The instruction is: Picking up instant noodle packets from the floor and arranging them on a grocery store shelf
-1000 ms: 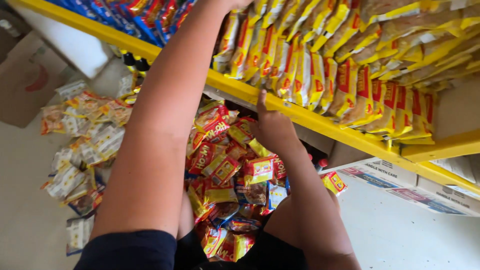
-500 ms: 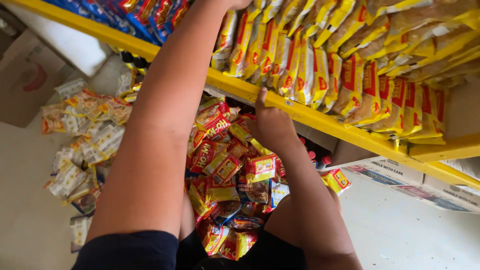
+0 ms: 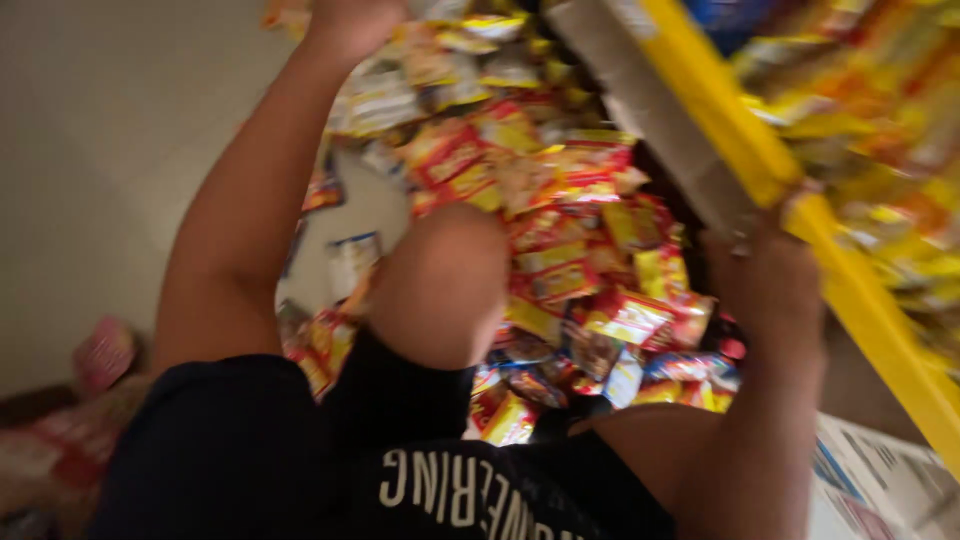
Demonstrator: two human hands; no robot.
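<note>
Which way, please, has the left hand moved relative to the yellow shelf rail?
Yes: left hand came off the shelf, across the yellow shelf rail, down to floor packets.

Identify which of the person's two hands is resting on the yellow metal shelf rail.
The right hand: it rests against the yellow metal shelf rail, while the left hand reaches away to the far packets in the heap of red-and-yellow snack packets.

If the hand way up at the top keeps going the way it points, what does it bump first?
Probably the pale snack packets heaped beside the left hand; blur hides the fingers and depth.
</note>
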